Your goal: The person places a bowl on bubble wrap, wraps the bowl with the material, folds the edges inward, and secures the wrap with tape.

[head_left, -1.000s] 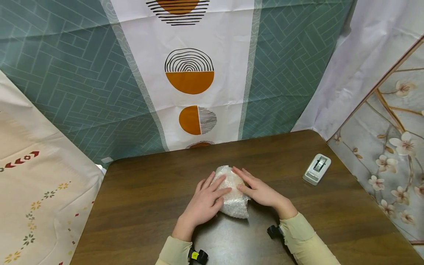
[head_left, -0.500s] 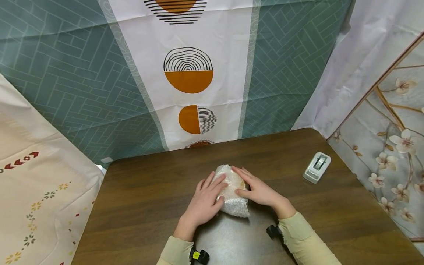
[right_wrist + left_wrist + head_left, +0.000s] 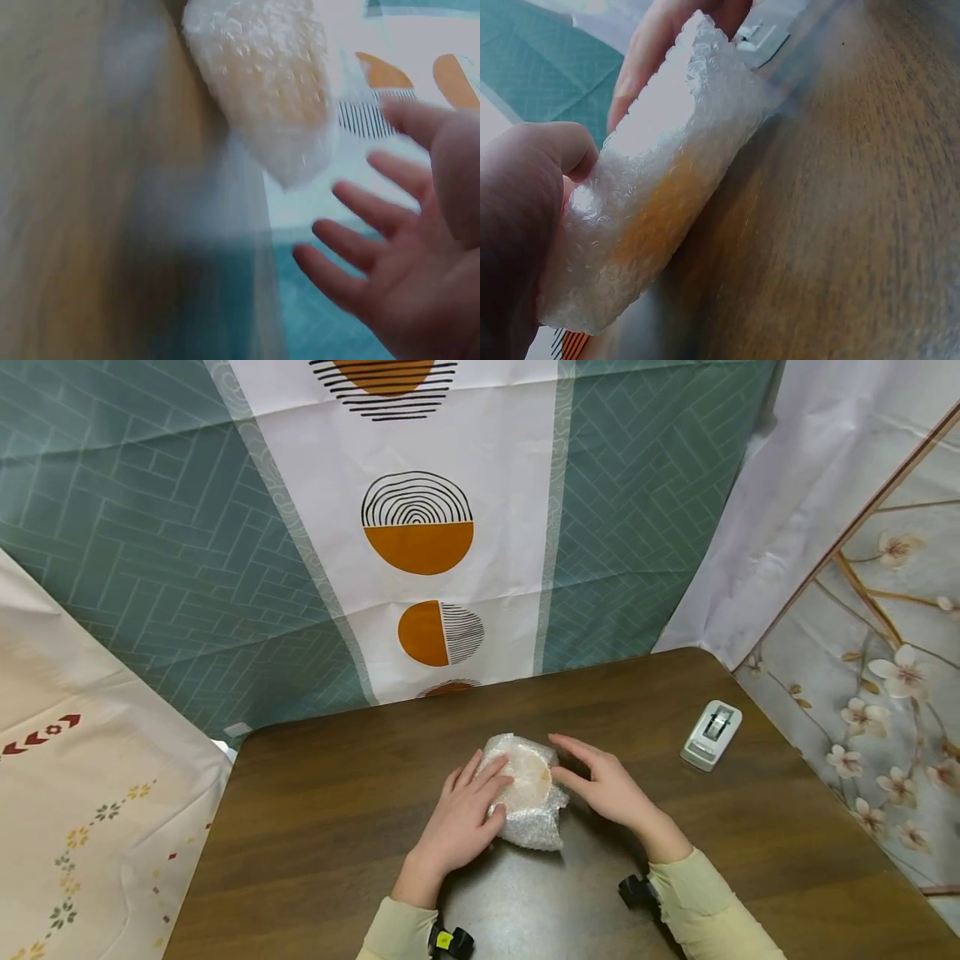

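A bubble-wrapped bundle [image 3: 531, 818] lies on the wooden table, with something pale and round showing through the top. Its side looks orange through the bubble wrap [image 3: 667, 202] in the left wrist view. My left hand [image 3: 467, 814] rests on the bundle's left side, fingers extended over the top and thumb along the near side. Just off the bundle's right side, my right hand [image 3: 603, 785] holds nothing. The right wrist view shows that hand [image 3: 405, 247] with spread fingers, apart from the wrap. What exactly is wrapped cannot be made out.
A white and grey tape dispenser [image 3: 711, 735] lies at the right of the brown table [image 3: 322, 827]. Behind the table hangs a green and white patterned curtain [image 3: 300, 568]. Floral cloths hang at the left and right sides.
My right hand has lifted off the bundle and moved to the right, uncovering more of the round top. My left hand stays on the wrap almost unmoved.
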Tool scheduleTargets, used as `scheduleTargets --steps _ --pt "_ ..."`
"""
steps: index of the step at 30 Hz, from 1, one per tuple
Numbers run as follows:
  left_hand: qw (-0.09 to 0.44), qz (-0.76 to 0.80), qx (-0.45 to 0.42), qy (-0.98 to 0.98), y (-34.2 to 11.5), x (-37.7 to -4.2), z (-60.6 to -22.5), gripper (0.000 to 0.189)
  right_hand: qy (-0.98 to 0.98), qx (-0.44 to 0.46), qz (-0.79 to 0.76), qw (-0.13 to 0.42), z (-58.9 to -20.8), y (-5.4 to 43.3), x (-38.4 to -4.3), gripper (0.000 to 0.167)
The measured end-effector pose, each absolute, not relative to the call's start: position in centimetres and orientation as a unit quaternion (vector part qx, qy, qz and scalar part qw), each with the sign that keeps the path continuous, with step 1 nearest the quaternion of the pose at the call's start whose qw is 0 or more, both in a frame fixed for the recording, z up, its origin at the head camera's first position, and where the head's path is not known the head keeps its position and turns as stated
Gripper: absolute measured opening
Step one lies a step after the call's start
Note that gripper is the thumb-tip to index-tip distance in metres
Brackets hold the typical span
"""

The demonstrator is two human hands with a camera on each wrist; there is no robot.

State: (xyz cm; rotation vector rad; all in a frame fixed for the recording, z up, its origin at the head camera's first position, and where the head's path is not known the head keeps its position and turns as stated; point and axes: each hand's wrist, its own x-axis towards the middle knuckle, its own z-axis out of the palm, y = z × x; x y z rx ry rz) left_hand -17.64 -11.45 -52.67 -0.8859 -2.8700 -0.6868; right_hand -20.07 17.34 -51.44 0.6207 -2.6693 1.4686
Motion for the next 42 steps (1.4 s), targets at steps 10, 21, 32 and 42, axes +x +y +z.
scheduleTargets --steps 10,21,32,42 --pt "0.03 -0.216 -0.288 -0.933 -11.5 -17.8 -53.0 0.047 -0.814 -0.184 0.502 0.228 -52.1 26.5 -18.1 0.033" --pt "0.027 -0.217 -0.288 -0.932 -11.6 -18.0 -53.0 0.047 -0.847 -0.262 0.447 0.115 -52.9 31.1 -18.1 0.069" --pt "0.024 -0.219 -0.29 -0.931 -11.5 -17.8 -53.0 0.048 -0.814 -0.278 0.491 0.136 -52.8 31.6 -19.6 0.046" --pt "0.026 -0.221 -0.287 -0.932 -11.6 -17.8 -53.1 0.048 -0.828 -0.21 0.514 0.077 -52.5 32.5 -21.7 0.046"
